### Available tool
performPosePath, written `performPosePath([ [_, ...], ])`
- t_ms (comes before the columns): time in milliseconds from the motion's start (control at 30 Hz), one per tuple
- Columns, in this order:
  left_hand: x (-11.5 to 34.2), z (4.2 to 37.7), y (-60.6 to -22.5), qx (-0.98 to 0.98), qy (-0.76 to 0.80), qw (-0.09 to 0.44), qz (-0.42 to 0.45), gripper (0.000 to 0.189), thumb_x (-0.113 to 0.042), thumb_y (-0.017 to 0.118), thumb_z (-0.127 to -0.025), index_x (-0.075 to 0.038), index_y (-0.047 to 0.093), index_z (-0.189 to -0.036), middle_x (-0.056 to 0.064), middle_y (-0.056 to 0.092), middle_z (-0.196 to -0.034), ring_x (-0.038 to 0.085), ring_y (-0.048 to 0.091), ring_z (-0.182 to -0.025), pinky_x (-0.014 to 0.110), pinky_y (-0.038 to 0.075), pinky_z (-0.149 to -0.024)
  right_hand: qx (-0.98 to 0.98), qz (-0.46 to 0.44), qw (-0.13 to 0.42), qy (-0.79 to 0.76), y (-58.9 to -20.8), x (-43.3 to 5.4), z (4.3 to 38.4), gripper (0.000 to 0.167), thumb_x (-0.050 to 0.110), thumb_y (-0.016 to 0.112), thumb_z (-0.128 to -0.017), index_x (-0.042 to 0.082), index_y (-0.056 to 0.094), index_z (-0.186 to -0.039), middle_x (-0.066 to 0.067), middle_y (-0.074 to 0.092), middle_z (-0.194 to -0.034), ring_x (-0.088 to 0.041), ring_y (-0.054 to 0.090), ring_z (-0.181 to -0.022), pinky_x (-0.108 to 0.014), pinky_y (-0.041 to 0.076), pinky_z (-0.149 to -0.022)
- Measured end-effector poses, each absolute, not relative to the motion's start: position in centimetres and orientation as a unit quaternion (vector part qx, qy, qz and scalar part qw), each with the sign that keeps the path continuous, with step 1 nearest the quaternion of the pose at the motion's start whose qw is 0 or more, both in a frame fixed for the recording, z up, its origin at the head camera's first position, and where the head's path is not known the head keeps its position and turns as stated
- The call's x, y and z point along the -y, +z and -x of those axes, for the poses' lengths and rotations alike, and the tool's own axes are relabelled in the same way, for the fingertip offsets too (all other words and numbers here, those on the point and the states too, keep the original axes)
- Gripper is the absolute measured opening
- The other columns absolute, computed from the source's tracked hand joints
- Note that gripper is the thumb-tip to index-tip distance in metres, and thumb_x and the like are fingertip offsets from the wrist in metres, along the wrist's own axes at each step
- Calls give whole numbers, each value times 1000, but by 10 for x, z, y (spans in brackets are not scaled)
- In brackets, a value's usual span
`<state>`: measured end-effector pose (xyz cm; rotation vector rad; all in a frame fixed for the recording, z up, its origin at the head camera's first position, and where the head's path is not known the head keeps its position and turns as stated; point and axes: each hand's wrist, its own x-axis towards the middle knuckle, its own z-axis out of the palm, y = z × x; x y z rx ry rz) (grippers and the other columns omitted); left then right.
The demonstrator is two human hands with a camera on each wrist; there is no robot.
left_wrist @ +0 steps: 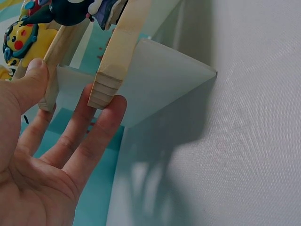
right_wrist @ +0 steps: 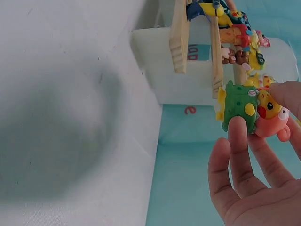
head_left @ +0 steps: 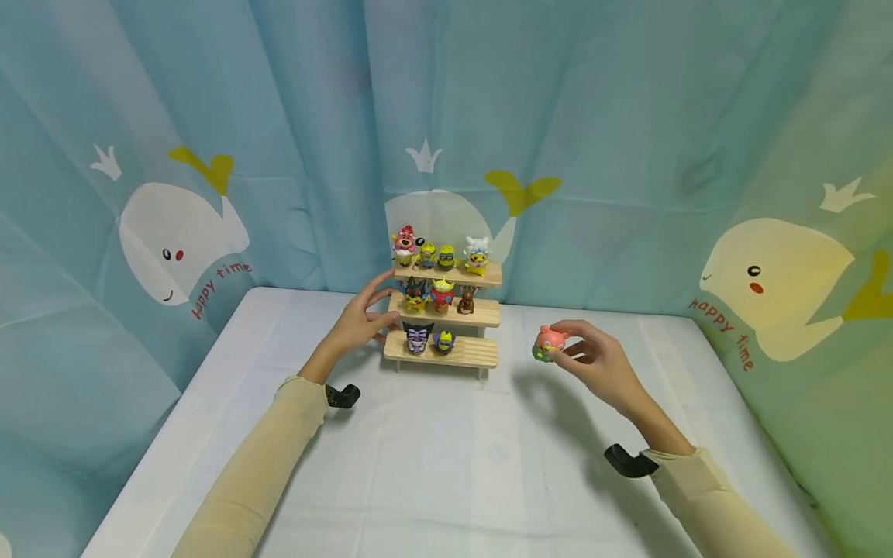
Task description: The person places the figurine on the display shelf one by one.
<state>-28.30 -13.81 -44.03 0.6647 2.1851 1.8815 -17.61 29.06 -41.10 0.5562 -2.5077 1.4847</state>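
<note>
In the head view my left hand (head_left: 359, 322) holds the left end of a three-tier wooden display shelf (head_left: 474, 355). The left wrist view shows its thumb (left_wrist: 35, 77) on the middle plank and fingertips against the plank ends. To the right of the shelf, my right hand (head_left: 603, 364) holds a small toy figurine (head_left: 549, 341) above the table, apart from the planks. Seen from the right wrist, the figurine (right_wrist: 241, 106) has a green lower part, a yellow face and a pink hood; the thumb and fingers pinch it.
Several figurines stand on the tiers, among them a white-haired one (head_left: 477, 256) at top right, a brown one (head_left: 466, 301) on the middle plank and a purple-black one (head_left: 418, 339) on the lowest. A white cloth covers the table (head_left: 432, 465). Behind hangs a blue whale-print curtain (head_left: 593, 116).
</note>
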Motion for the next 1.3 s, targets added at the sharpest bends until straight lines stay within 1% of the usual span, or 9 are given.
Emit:
performPosePath([
  [167,139,283,-441,-737,632,91,-223,78,-8,65,-102,-29,23,-165,27,27,-164,44,73,-90,70,56,-71,846,-185,82,494,-410,-287,174,41,4,79,-92,11,67,-130,-10,67,-120,-24,72,-86,-29,62,-72],
  [300,139,283,-442,-739,629,88,-226,78,-8,64,-103,-28,23,-165,28,27,-164,42,73,-89,68,57,-71,846,-184,76,494,-408,-284,173,40,5,79,-92,11,67,-130,-10,67,-119,-24,73,-85,-30,62,-72],
  [433,139,283,-442,-737,631,90,-226,78,-9,65,-103,-29,23,-165,27,26,-164,45,72,-92,71,55,-72,846,-192,74,493,-409,-280,174,40,4,78,-92,10,67,-130,-11,67,-121,-23,72,-86,-30,62,-73],
  [533,139,283,-442,-737,631,90,-227,78,-8,64,-103,-29,23,-165,27,26,-164,48,71,-96,71,55,-72,844,-197,71,493,-410,-277,176,40,3,78,-92,10,67,-129,-11,68,-122,-23,72,-86,-30,62,-74],
  [767,139,282,-441,-733,635,90,-227,78,-8,64,-103,-28,23,-165,27,26,-164,51,70,-97,73,54,-73,846,-201,67,490,-407,-267,180,40,6,79,-92,11,67,-129,-9,68,-122,-24,72,-86,-30,62,-73],
  [900,139,282,-441,-734,634,89,-227,78,-8,64,-103,-28,23,-165,28,26,-164,50,70,-97,72,55,-72,845,-206,65,489,-406,-260,184,40,7,79,-92,11,67,-129,-10,69,-123,-25,71,-87,-30,62,-73],
  [1100,139,283,-441,-735,634,88,-224,78,-8,65,-103,-29,23,-165,27,27,-164,44,73,-91,72,55,-72,841,-220,56,491,-404,-248,191,38,6,78,-93,9,67,-129,-10,68,-125,-26,71,-88,-32,62,-76],
  [1300,138,283,-440,-734,634,88,-227,78,-8,65,-102,-28,23,-165,28,27,-164,49,71,-96,73,54,-72,840,-223,49,493,-407,-232,199,40,4,77,-92,7,67,-131,-10,68,-127,-30,70,-90,-35,62,-77],
])
